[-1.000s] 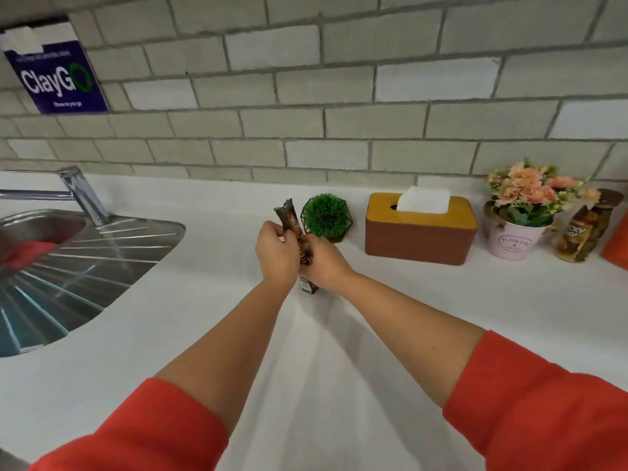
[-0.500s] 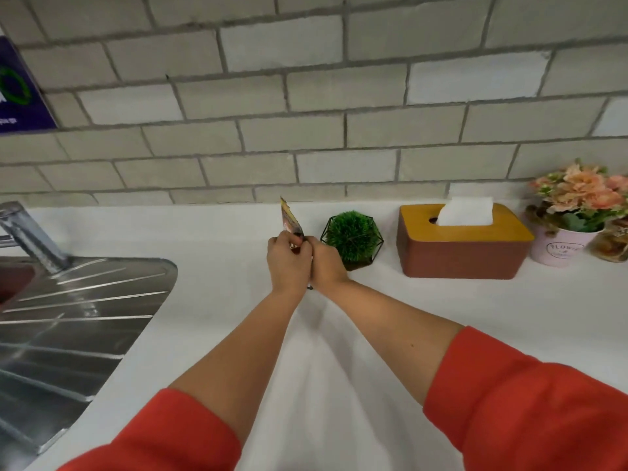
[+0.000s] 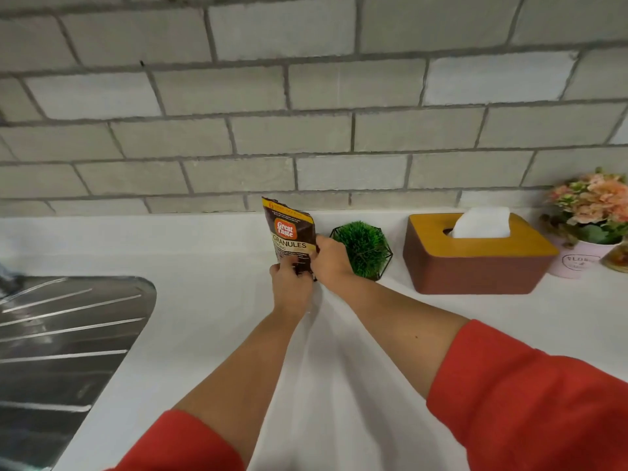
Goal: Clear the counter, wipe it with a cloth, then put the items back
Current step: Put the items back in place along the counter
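Observation:
A brown coffee granules pouch (image 3: 288,232) stands upright on the white counter (image 3: 210,300), near the back wall. My left hand (image 3: 290,283) holds its lower front with fingers curled on it. My right hand (image 3: 331,258) grips the pouch's lower right edge. Just right of the pouch sits a small green plant ball in a black wire frame (image 3: 363,248), close behind my right hand.
A brown tissue box with a yellow top (image 3: 475,260) stands to the right. Beyond it are a pink flower pot (image 3: 584,239) and a jar (image 3: 616,256) at the frame's edge. A steel sink drainboard (image 3: 64,334) fills the left side.
The pouch has turned from edge-on to face me and now stands upright nearer the wall. Both hands stayed on it. The view has shifted right, away from the sink.

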`<control>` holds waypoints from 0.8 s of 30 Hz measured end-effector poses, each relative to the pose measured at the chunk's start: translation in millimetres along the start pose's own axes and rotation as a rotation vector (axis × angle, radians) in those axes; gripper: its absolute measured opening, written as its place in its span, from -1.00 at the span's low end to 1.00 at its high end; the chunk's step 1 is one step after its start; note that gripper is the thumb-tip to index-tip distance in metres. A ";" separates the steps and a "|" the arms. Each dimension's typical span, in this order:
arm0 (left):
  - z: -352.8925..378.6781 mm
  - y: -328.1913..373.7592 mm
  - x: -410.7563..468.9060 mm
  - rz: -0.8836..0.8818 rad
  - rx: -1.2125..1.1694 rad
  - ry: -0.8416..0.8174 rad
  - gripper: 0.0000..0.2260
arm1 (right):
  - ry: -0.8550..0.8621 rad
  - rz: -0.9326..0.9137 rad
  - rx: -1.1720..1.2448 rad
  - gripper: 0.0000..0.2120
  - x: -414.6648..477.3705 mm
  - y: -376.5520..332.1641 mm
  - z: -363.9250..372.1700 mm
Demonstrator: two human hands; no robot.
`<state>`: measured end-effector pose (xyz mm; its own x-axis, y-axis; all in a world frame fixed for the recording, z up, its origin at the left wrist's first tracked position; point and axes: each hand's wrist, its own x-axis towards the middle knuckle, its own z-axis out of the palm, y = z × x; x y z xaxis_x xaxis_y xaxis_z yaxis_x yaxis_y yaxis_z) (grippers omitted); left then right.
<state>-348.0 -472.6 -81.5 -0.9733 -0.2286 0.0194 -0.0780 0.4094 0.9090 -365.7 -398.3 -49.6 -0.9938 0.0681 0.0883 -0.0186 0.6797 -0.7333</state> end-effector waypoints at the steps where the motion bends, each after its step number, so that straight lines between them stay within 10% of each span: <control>1: 0.6 -0.5 2.9 0.004 -0.009 0.001 -0.66 | -0.001 0.000 -0.004 -0.71 1.9 0.0 1.6; 18: 3.5 4.1 -3.7 -0.004 -0.057 0.091 -0.65 | -0.042 -0.043 -0.023 -0.47 -0.8 1.6 -14.7; 24: 11.5 20.6 -20.7 0.073 -0.065 0.126 -0.77 | 0.025 -0.070 -0.043 -0.68 -20.1 8.1 -45.1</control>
<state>-331.9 -449.2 -68.0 -0.9407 -0.3111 0.1351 0.0103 0.3718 0.9282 -340.9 -361.3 -27.0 -0.9871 0.0376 0.1557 -0.0824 0.7144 -0.6949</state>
